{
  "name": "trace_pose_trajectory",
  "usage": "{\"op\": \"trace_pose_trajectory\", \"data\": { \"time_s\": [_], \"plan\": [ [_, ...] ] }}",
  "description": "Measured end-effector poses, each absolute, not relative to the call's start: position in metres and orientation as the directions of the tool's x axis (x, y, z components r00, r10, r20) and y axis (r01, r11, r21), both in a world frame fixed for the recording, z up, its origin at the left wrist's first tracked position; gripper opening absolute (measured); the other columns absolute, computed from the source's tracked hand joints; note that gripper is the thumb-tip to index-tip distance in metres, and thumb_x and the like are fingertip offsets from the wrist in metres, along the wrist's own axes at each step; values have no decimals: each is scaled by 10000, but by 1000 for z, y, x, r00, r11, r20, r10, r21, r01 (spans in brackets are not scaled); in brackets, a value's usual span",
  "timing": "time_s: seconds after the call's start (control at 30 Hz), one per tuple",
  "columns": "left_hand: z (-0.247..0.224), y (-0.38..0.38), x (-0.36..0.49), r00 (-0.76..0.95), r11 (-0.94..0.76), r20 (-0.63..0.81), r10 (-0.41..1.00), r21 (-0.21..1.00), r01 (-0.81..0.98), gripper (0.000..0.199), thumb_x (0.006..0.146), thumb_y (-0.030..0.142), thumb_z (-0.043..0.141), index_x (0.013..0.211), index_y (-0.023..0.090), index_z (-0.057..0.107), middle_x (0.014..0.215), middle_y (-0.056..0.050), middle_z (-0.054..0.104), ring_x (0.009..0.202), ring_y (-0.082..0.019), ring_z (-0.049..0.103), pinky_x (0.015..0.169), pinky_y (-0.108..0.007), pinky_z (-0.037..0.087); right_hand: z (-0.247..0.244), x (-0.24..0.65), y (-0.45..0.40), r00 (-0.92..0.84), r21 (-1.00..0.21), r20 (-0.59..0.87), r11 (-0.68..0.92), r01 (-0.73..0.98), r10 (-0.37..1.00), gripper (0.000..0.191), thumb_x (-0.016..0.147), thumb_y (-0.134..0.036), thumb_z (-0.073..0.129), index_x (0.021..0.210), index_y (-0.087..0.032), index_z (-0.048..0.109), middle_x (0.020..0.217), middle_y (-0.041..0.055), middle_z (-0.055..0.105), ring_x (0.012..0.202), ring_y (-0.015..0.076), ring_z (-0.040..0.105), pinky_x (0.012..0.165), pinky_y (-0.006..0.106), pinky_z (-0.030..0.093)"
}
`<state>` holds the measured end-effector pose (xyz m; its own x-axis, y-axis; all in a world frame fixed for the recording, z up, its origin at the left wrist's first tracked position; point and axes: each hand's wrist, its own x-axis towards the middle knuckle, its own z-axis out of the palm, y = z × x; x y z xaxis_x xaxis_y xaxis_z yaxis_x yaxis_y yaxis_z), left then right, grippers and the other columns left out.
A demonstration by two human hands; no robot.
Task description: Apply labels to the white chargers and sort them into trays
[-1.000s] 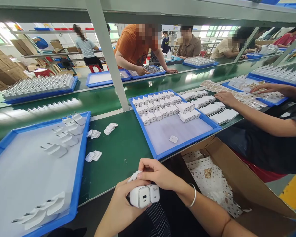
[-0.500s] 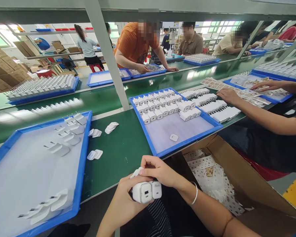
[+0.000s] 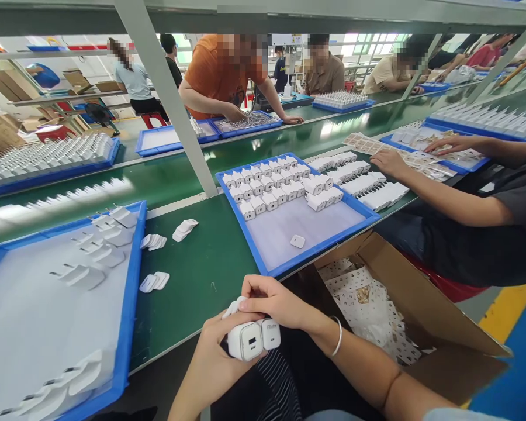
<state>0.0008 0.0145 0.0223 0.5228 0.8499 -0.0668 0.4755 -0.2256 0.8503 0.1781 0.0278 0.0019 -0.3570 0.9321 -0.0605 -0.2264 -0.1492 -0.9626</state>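
Near the table's front edge, my left hand (image 3: pixel 217 359) is closed around two white wall chargers (image 3: pixel 245 342) held side by side, their port faces toward me. Dark port openings show on the faces, and the smaller right one carries a faint mark. My right hand (image 3: pixel 274 301) is pinched just above them, thumb and fingertips on small white flat covers (image 3: pixel 233 307) lying along the top of my left hand. How many covers there are is partly hidden by the fingers. Loose white covers (image 3: pixel 154 282) lie in small piles on the green table.
A blue-rimmed tray (image 3: pixel 134 304) with several pronged chargers stands left. Another blue tray (image 3: pixel 269 270) holds rows of chargers and one loose cover (image 3: pixel 297 241). A cardboard box (image 3: pixel 442 321) of used sticker sheets sits below right. A co-worker's hands (image 3: pixel 388 162) are beyond it.
The view has swung slightly right, so the scene sits further left. My hands keep nearly the same grip on the chargers and covers. The co-worker's hands have shifted a little over the sheets.
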Motion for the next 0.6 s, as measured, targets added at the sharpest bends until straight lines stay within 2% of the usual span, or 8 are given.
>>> {"op": "trace_pose_trajectory", "data": {
  "time_s": [0.23, 0.37, 0.43, 0.5, 0.53, 0.57, 0.6],
  "plan": [
    [23, 15, 2, 512, -242, -55, 857, 835, 494, 200, 693, 279, 822, 887, 231, 808, 808, -31, 753, 664, -159, 657, 616, -237, 532, 3, 181, 28, -353, -961, -74, -161, -223, 933, 410, 758, -461, 834, 749, -172, 544, 719, -52, 520, 673, 98, 456, 618, 235, 357],
    [17, 18, -5, 463, -251, 1, 887, 841, 480, 294, 682, 311, 827, 970, 251, 813, 938, -59, 793, 788, -215, 727, 733, -292, 592, 20, 194, 27, -381, -965, -39, -134, -227, 924, 353, 829, -456, 783, 975, -182, 614, 884, -9, 596, 775, 120, 565, 719, 254, 465],
    [14, 19, -10, 440, -236, -1, 898, 842, 485, 311, 684, 338, 821, 984, 260, 815, 989, -71, 802, 888, -258, 744, 829, -345, 599, 44, 207, 24, -388, -962, 90, -21, -273, 917, 359, 878, -430, 740, 1127, -201, 620, 1052, 36, 633, 945, 149, 626, 834, 283, 510],
    [12, 19, -14, 421, -200, -38, 906, 839, 506, 316, 680, 357, 816, 983, 267, 818, 1032, -79, 802, 988, -300, 739, 921, -405, 581, 77, 222, 18, -357, -912, 313, 174, -371, 880, 418, 891, -446, 716, 1237, -234, 615, 1214, 63, 642, 1132, 187, 631, 941, 325, 521],
    [12, 19, -15, 413, -179, -61, 909, 837, 517, 316, 675, 362, 815, 978, 270, 820, 1048, -83, 801, 1021, -316, 733, 953, -430, 569, 94, 229, 15, -327, -852, 423, 249, -460, 845, 502, 862, -518, 712, 1280, -265, 599, 1295, 59, 633, 1189, 215, 631, 966, 366, 531],
    [13, 18, -15, 403, -158, -82, 912, 836, 526, 318, 669, 364, 815, 973, 270, 822, 1060, -86, 798, 1042, -328, 727, 976, -449, 558, 110, 235, 14, -292, -824, 465, 288, -488, 836, 584, 817, -625, 682, 1289, -292, 597, 1357, 47, 624, 1239, 245, 624, 983, 400, 535],
    [14, 16, -14, 391, -131, -103, 915, 839, 528, 323, 659, 364, 818, 967, 268, 825, 1066, -90, 796, 1052, -337, 723, 992, -461, 551, 124, 240, 13, -240, -843, 436, 300, -447, 867, 586, 821, -715, 561, 1217, -291, 644, 1375, 26, 626, 1286, 251, 603, 976, 399, 539]
  ]
}}
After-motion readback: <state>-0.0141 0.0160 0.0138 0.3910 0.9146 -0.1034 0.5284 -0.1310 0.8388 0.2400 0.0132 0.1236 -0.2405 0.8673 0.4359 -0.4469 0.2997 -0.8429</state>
